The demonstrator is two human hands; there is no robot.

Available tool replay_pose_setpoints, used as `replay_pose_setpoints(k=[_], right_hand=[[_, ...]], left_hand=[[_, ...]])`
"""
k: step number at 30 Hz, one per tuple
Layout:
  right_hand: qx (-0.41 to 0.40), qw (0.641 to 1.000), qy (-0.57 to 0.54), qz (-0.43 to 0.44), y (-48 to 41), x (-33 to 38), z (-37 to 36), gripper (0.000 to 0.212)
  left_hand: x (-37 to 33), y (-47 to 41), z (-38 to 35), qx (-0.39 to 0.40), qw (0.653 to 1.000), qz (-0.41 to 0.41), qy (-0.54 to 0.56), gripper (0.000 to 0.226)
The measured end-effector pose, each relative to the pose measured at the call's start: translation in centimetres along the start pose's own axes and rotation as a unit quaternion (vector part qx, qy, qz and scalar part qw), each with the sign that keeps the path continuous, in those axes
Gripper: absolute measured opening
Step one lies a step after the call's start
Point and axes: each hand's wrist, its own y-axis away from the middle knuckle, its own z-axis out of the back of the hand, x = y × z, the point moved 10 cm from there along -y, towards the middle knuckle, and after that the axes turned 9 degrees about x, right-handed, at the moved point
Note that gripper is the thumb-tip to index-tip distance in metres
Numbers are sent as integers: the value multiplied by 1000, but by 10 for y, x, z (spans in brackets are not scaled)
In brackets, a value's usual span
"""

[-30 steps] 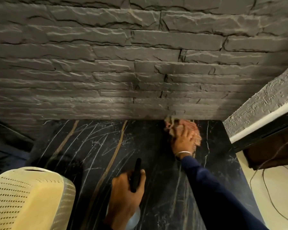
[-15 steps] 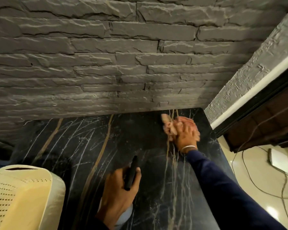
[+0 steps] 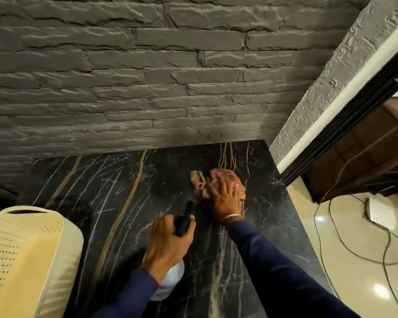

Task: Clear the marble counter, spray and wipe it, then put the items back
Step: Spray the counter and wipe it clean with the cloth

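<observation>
While the left hand (image 3: pixel 168 242) stays clamped on the spray bottle (image 3: pixel 170 277), the right hand (image 3: pixel 223 200), pressed flat on the cloth (image 3: pixel 201 183), has pulled back from the stone wall (image 3: pixel 147 88) across the counter (image 3: pixel 115 203); wiping continues.

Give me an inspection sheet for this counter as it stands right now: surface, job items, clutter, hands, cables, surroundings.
Surface: black marble counter with white and gold veins; bare apart from the cloth.
Job's things: pinkish cloth lies flat on the counter near the back right corner; spray bottle, with a black nozzle, is held above the counter.
Clutter: nothing seen on the marble.
Grippers: right hand presses flat on the cloth; left hand grips the spray bottle's top.
Cables: thin cable loops across the tiled floor to the right, off the counter.
Surroundings: grey stone wall behind; cream perforated basket at the lower left; white flat object on the floor.
</observation>
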Motion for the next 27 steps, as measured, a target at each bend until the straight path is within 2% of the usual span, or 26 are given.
replay_pose_setpoints(k=[3, 6, 8, 10, 13, 15, 17, 19, 22, 25, 27], right_hand=[[4, 992, 30, 123, 28, 44, -12, 65], [-12, 988, 31, 149, 46, 18, -5, 69], [-34, 995, 9, 97, 51, -30, 10, 71], [-76, 996, -41, 0, 60, -95, 32, 66], [-111, 977, -109, -149, 86, -183, 47, 68], [-105, 954, -163, -228, 106, -210, 38, 74], [-100, 942, -203, -247, 115, -196, 25, 76], [-109, 948, -223, -197, 109, -150, 18, 77], [-82, 993, -89, 3, 87, -33, -1, 69], [11, 987, 14, 162, 96, 51, -42, 74], [14, 978, 35, 207, 110, 61, -41, 68]], left_hand=[[1, 5, -1, -30, 999, 7, -27, 51], [-1, 18, -11, -40, 998, 25, -45, 50], [-3, 26, -21, -42, 998, 31, -27, 49], [-8, 33, -33, -39, 999, 32, -14, 45], [-16, 41, -46, -48, 997, 28, -46, 47], [-19, 47, -50, -66, 992, 32, -99, 53], [-18, 52, -56, -64, 992, 34, -103, 54], [-19, 56, -66, -49, 997, 25, -59, 52], [-22, 62, -67, -51, 998, 21, 0, 45], [-21, 67, -60, -81, 995, 27, -57, 45], [-19, 72, -57, -92, 987, 44, -124, 48]])
